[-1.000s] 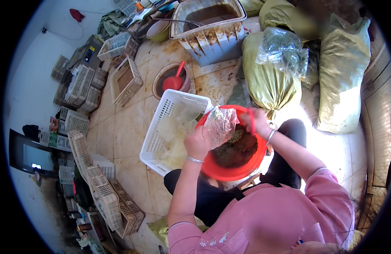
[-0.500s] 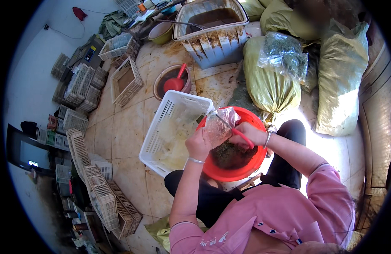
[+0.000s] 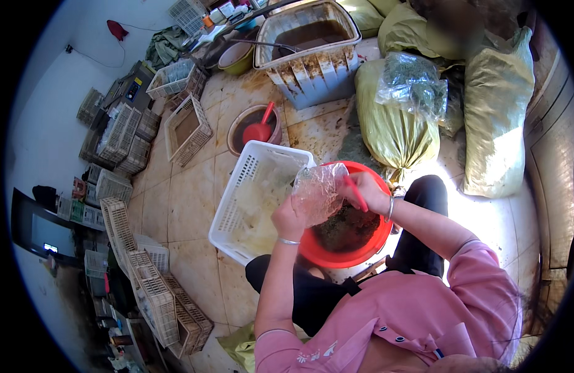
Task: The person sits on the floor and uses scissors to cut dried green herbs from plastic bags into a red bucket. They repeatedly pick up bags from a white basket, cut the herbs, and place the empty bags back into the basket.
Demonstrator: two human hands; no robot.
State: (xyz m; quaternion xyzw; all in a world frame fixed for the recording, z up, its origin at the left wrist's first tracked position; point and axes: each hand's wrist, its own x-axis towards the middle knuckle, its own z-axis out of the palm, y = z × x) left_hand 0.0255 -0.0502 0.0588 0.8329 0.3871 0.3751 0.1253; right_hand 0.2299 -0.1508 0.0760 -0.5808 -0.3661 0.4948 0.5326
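My left hand [image 3: 289, 217] is closed on a clear plastic bag [image 3: 318, 193], held up over the left side of a red basin [image 3: 384, 239]. In my right hand [image 3: 371, 189] is a red-handled tool [image 3: 355, 194]; its fingers are wrapped round the handle, and its far end is hidden at the bag. Dark green, crumbly loose material [image 3: 346, 231] lies in the basin below both hands. Left of the basin, almost touching it, stands a white perforated crate [image 3: 228, 214] with clear, wet-looking plastic in it.
Beyond the crate is a tub of dark liquid with a red ladle [image 3: 257, 130]. A large stained bin [image 3: 318, 74] stands further off. Yellow-green sacks [image 3: 396, 133] lie at right, one with a bag of green material [image 3: 411, 84] on top. Stacked crates [image 3: 150, 292] line the left.
The tool's metal shaft, visible across the bag before, now hardly shows. My right hand has shifted slightly up, and the bag is spread wider toward it. The view has shifted a little.
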